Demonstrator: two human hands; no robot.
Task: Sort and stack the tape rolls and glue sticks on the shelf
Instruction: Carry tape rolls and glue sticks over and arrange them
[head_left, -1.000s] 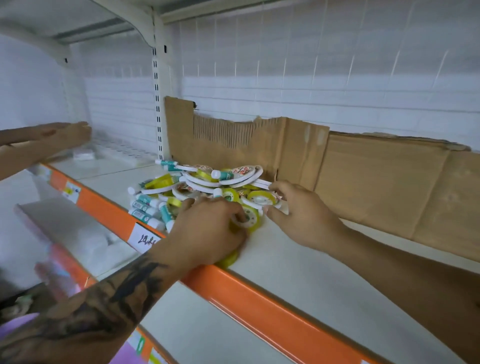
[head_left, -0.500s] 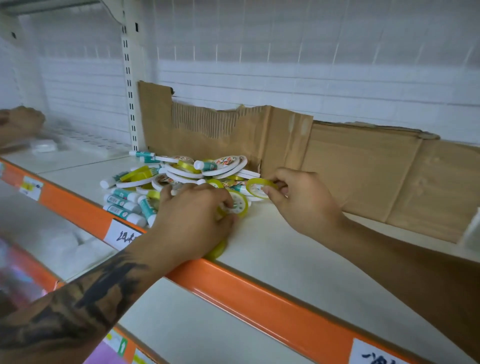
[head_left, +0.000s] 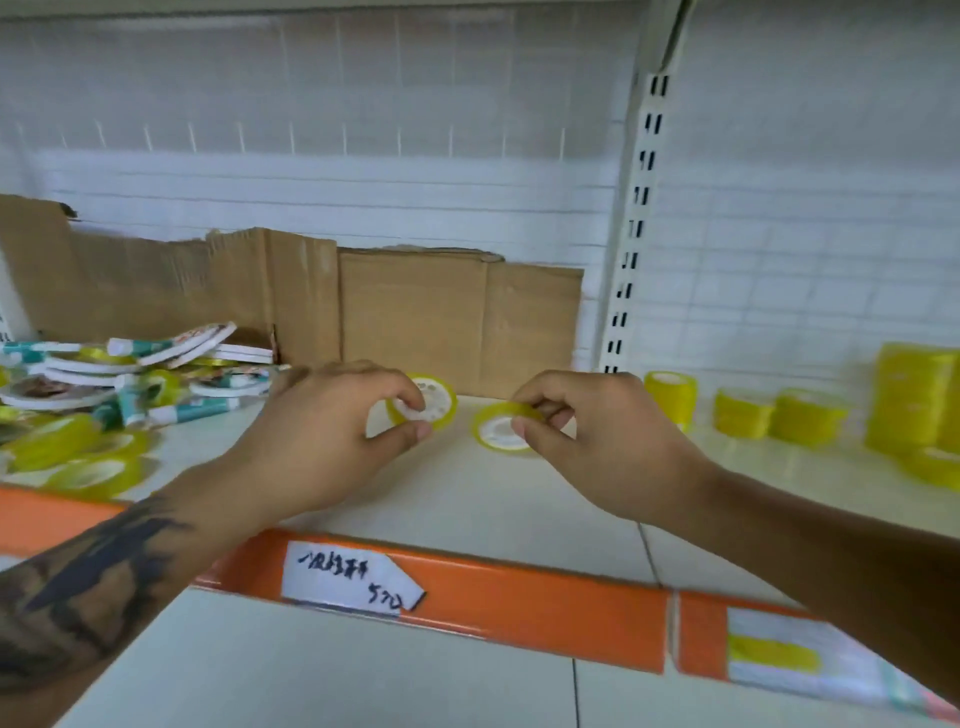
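Note:
My left hand (head_left: 332, 441) pinches a small yellow tape roll (head_left: 434, 400) between thumb and fingers, held just above the white shelf (head_left: 467, 499). A second yellow tape roll (head_left: 496, 428) is gripped by the fingertips of my right hand (head_left: 597, 441), close beside the first. At the far left lies a mixed pile (head_left: 130, 374) of white tape discs, teal glue sticks and loose yellow rolls (head_left: 78, 457). Stacks of yellow tape rolls (head_left: 800, 415) stand on the shelf at the right.
Brown cardboard (head_left: 415, 312) leans against the white back wall. A slotted white upright (head_left: 634, 223) divides the shelf bays. The orange front rail (head_left: 519, 597) carries a handwritten price label (head_left: 348, 577). A lower white shelf (head_left: 363, 675) lies beneath.
Both hands have lifted a yellow roll each out of the pile and carried them rightward along the shelf. The view has swung right, bringing the stacked rolls into sight.

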